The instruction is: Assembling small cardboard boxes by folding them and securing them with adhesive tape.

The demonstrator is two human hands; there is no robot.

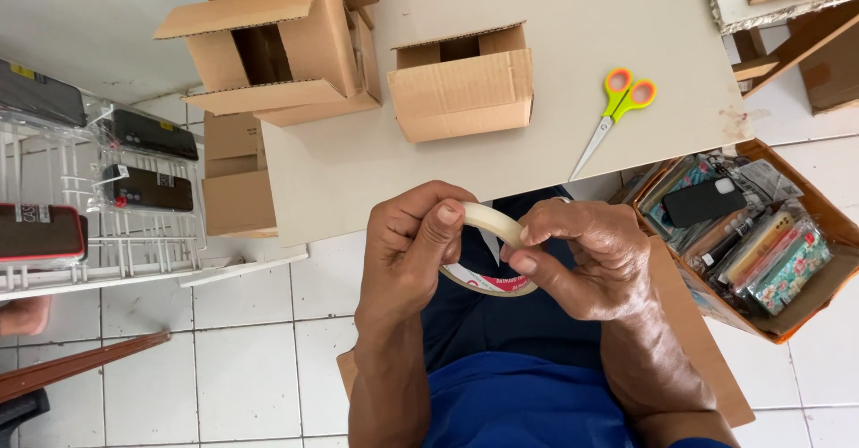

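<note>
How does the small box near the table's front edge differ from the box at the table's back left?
The small box stands upright, opening upward; the back-left box lies on its side, opening sideways, flaps spread. The small box stands alone; the back-left box rests on other cartons. Both are plain brown cardboard.

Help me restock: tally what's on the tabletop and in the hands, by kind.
Open cardboard boxes on the table: 2, a single one and one atop a stack whose lower boxes I cannot count
Scissors: 1
Tape rolls: 1, in the grip of left hand and right hand
Total: 4
</note>
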